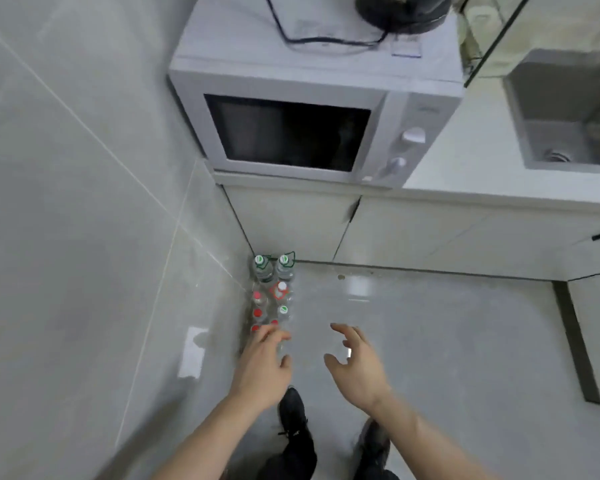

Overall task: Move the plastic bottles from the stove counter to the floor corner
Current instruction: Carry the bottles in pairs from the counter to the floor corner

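The plastic bottles [272,296] stood upright in two rows on the floor [430,341], packed into the corner where the tiled wall [84,202] met the cabinet [291,220]. Caps were green, white and red. The left hand [262,367] hovered over the nearest bottles, fingers loosely spread; contact could not be confirmed. The right hand [355,363] hung beside it, apart from the bottles, fingers spread wide and holding nothing. A microwave [302,126] sat on the surface [482,174] above, with a sink [568,116] to its right.

Soft even light — blurred, warped edges
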`<state>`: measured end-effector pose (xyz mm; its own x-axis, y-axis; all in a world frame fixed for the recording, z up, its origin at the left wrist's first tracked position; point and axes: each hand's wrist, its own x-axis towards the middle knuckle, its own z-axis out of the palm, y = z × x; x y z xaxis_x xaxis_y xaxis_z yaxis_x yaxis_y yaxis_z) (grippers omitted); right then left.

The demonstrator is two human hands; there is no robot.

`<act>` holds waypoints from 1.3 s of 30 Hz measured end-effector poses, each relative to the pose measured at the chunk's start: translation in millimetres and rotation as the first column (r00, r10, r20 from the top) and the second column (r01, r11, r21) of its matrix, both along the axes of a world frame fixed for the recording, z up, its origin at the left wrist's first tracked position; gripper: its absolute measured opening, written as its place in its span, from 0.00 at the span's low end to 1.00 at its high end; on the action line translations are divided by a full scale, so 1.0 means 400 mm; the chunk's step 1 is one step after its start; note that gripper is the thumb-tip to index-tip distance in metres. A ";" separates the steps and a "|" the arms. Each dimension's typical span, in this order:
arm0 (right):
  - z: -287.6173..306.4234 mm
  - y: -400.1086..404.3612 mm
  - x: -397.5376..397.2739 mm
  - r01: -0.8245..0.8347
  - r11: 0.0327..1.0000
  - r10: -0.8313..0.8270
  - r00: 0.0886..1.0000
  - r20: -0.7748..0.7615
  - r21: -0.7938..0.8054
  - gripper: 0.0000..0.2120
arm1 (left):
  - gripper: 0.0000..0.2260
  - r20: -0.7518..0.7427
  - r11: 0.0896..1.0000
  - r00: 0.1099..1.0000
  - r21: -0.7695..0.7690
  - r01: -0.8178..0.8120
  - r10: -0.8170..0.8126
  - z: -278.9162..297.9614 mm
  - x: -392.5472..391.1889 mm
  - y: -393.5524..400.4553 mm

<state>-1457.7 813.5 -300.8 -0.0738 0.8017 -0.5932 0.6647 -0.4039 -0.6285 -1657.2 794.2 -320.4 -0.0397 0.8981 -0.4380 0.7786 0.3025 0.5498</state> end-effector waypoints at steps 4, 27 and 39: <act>0.212 -0.079 0.155 0.142 0.985 -0.139 0.989 -0.044 0.094 0.26 | 0.16 0.010 0.971 0.976 0.099 0.217 -0.219 0.218 0.134 0.033; 0.748 -0.694 1.190 0.723 0.485 -0.752 0.632 -0.187 0.493 0.25 | 0.15 -0.027 0.407 0.495 0.533 0.742 -0.869 0.874 1.326 -0.141; 0.769 -0.949 1.601 0.802 0.217 -0.953 0.297 -0.056 0.556 0.27 | 0.16 0.039 0.075 0.064 0.563 0.823 -0.997 0.895 1.967 -0.255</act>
<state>-817.3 433.8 6.8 0.9285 0.3690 -0.0423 0.1985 -0.5893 -0.7831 -870.5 692.4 37.5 0.9838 0.1090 0.1425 -0.0112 -0.7557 0.6549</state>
